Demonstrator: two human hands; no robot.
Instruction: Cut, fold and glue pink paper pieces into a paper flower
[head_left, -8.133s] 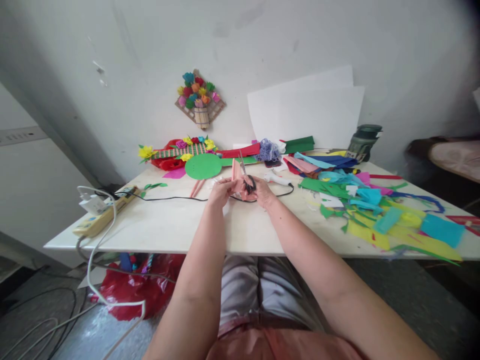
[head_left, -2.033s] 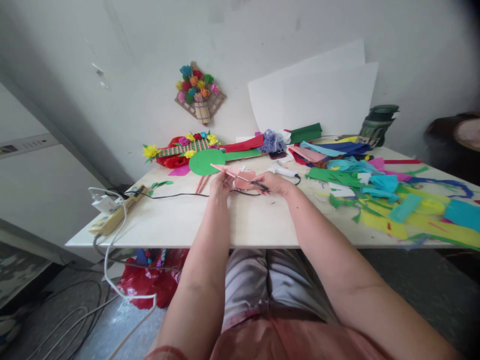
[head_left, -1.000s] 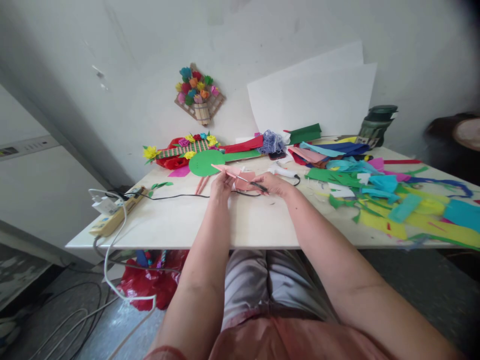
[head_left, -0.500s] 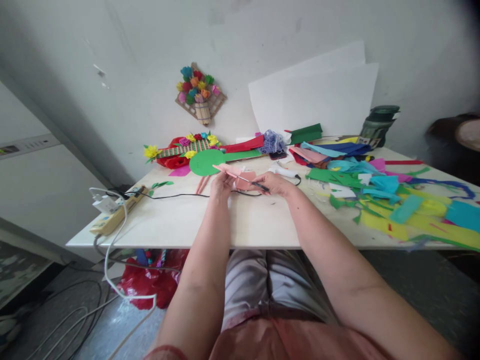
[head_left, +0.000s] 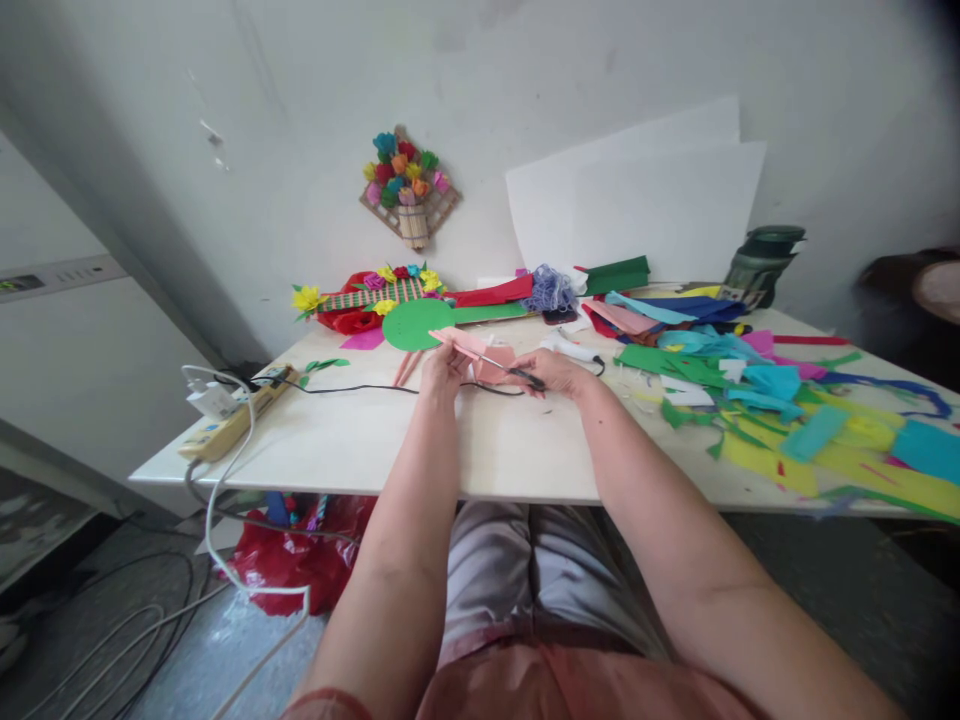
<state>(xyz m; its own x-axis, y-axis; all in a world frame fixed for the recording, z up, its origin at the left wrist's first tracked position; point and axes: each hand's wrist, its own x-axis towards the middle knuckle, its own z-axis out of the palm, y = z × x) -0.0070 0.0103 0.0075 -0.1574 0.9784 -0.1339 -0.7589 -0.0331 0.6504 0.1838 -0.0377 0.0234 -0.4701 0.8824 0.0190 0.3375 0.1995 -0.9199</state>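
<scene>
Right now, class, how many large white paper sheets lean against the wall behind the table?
2: front white paper sheet by the dark green jug; rear white paper sheet overlapped behind it. More may be hidden.

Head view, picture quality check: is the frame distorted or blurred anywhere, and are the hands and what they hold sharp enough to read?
Head view: wide-angle bending curves the table edge and darkens the right corners; the person at far right is smeared. Light is soft and even, without glare. The left hand holding pink paper and the right hand holding scissors are small but legible.
</scene>
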